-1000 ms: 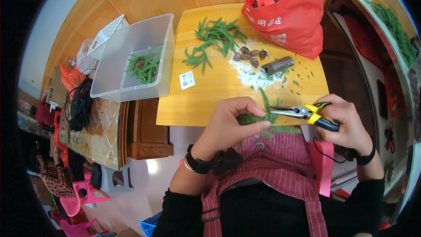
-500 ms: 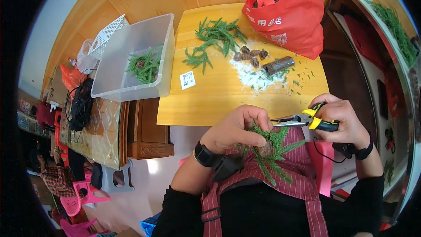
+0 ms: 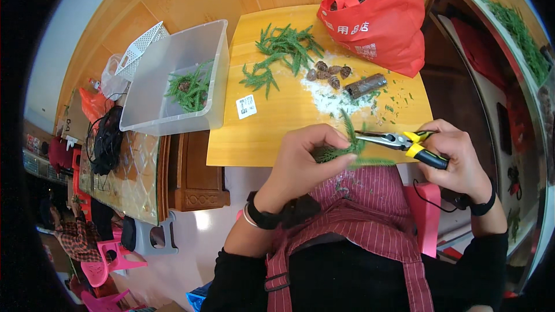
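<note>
At the near edge of the yellow table, my left hand (image 3: 306, 159) pinches a bunch of green sprigs (image 3: 354, 147) between thumb and fingers. The pine cone among them is hidden at this angle. My right hand (image 3: 457, 153) is wrapped round the yellow-and-black handles of a pair of long-nose pliers (image 3: 399, 140). The jaws of the pliers point left and reach the sprigs beside my left fingertips. Whether they grip a stem cannot be made out.
On the table (image 3: 277, 133) are loose green sprigs (image 3: 289, 46), several pine cones (image 3: 334, 75), white powder (image 3: 332, 101), a dark roll (image 3: 367, 85) and a white label (image 3: 246, 107). A red bag (image 3: 381, 29) of cones stands behind. Left is a clear plastic bin (image 3: 167, 121) with finished-looking sprigs.
My left hand has lifted and turned the sprig bunch, so the cone no longer shows. The pliers' jaws have come in against the greenery.
</note>
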{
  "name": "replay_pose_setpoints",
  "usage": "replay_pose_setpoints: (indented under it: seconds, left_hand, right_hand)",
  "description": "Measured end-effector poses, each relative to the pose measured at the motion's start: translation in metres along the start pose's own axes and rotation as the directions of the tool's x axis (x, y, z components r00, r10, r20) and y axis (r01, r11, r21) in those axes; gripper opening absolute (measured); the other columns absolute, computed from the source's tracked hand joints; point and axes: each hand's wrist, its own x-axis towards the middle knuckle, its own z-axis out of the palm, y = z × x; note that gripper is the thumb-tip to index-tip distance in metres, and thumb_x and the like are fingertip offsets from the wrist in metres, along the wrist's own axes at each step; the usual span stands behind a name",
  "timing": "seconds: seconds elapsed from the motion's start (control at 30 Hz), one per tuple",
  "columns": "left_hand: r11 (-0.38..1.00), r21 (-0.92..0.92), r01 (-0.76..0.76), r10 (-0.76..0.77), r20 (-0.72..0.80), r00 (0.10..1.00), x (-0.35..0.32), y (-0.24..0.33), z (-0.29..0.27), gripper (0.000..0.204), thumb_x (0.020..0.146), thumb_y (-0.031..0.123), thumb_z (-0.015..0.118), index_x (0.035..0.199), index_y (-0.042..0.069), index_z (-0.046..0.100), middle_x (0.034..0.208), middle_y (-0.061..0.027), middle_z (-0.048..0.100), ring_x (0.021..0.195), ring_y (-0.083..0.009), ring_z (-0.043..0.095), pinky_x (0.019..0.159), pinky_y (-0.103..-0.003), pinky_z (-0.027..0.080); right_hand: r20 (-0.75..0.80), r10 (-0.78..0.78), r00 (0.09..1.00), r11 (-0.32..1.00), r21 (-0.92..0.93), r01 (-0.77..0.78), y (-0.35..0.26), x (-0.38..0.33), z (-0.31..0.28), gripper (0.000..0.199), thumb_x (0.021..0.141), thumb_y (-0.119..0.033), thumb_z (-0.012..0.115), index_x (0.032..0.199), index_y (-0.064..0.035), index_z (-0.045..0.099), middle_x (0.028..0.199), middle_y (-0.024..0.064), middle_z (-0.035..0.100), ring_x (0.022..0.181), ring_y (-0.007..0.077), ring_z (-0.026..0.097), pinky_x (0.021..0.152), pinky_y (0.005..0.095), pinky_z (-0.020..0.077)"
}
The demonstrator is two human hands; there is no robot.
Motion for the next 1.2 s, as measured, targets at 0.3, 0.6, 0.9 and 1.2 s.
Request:
replay_pose_setpoints:
  seconds: [0.3,0.6,0.9,1.2]
  left_hand:
    - [0.665,-0.586,0.464,-0.221,0.438,0.871,-0.002,-0.012,-0.005,0.023,0.063,0.002,0.072,0.077,0.005,0.054,0.085,-0.0052,0.058,0.078,-0.0136,0.055,0.072,-0.025,0.043]
    - [0.594,-0.642,0.485,-0.178,0.483,0.857,-0.004,-0.023,0.001,0.03,0.059,0.009,0.076,0.077,0.007,0.052,0.081,-0.0044,0.057,0.078,-0.014,0.054,0.072,-0.026,0.042]
    - [0.603,-0.641,0.475,-0.193,0.46,0.866,-0.004,-0.023,0.001,0.029,0.059,0.006,0.076,0.076,0.007,0.053,0.081,-0.0046,0.059,0.082,-0.0147,0.057,0.076,-0.028,0.045]
    - [0.853,-0.403,0.332,-0.207,0.322,0.924,0.002,-0.008,-0.005,0.022,0.064,-0.004,0.071,0.076,0.004,0.055,0.085,-0.0049,0.059,0.081,-0.0124,0.056,0.074,-0.024,0.044]
  right_hand:
    - [0.086,-0.137,0.987,0.981,0.147,0.124,0.013,0.003,-0.001,0.014,0.062,-0.008,0.069,0.072,-0.0026,0.06,0.072,0.0074,0.062,0.09,0.0283,0.059,0.076,0.0355,0.0466]
    - [0.089,-0.169,0.982,0.964,0.222,0.146,0.018,0.006,0.003,0.015,0.062,-0.006,0.07,0.074,-0.002,0.062,0.072,0.007,0.061,0.088,0.0279,0.059,0.074,0.034,0.0469]
    - [0.097,-0.129,0.987,0.972,0.207,0.107,0.02,0.002,0.006,0.013,0.062,-0.007,0.07,0.067,-0.0026,0.059,0.063,0.0052,0.058,0.076,0.0266,0.059,0.074,0.0343,0.0479]
    - [0.086,-0.109,0.99,0.994,0.032,0.107,0.014,-0.002,-0.002,0.014,0.059,-0.004,0.066,0.06,-0.0033,0.052,0.055,0.0073,0.05,0.069,0.0267,0.057,0.068,0.0332,0.0464]
